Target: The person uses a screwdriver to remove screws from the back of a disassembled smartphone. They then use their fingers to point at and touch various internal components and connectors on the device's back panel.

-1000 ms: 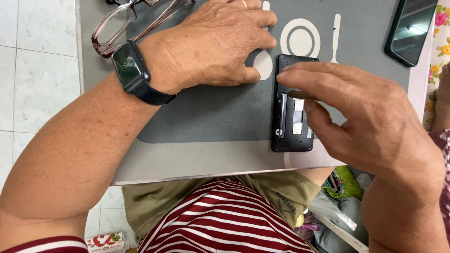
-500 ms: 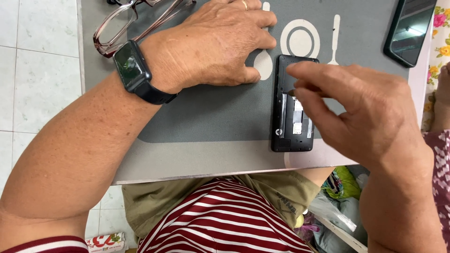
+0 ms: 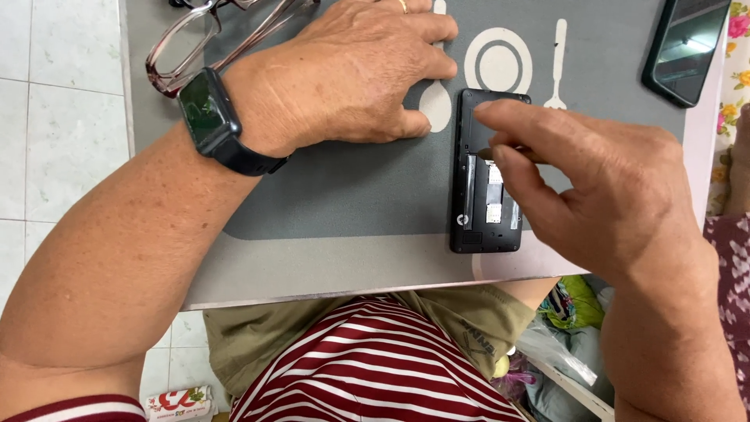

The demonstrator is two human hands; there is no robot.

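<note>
A black phone (image 3: 473, 205) lies on a grey placemat (image 3: 351, 187) with its back cover off, so its inner slots and labels show. My right hand (image 3: 601, 187) hovers over its upper half, thumb and forefinger pinched together at the open back. I cannot tell whether something small sits between them. My left hand (image 3: 351, 78) lies flat on the mat just left of the phone, fingertips near its top corner, holding nothing. A dark smartwatch (image 3: 207, 113) is on my left wrist.
Brown-framed glasses (image 3: 187, 39) lie at the mat's far left corner. A second dark phone (image 3: 683, 47) rests at the far right. The pale table edge (image 3: 328, 273) runs just in front of my striped shirt. Bags sit on the floor at lower right.
My right hand has pulled back toward the right and its fingers have closed from a flat spread into a pinch over the phone's upper part. The left hand has stayed put.
</note>
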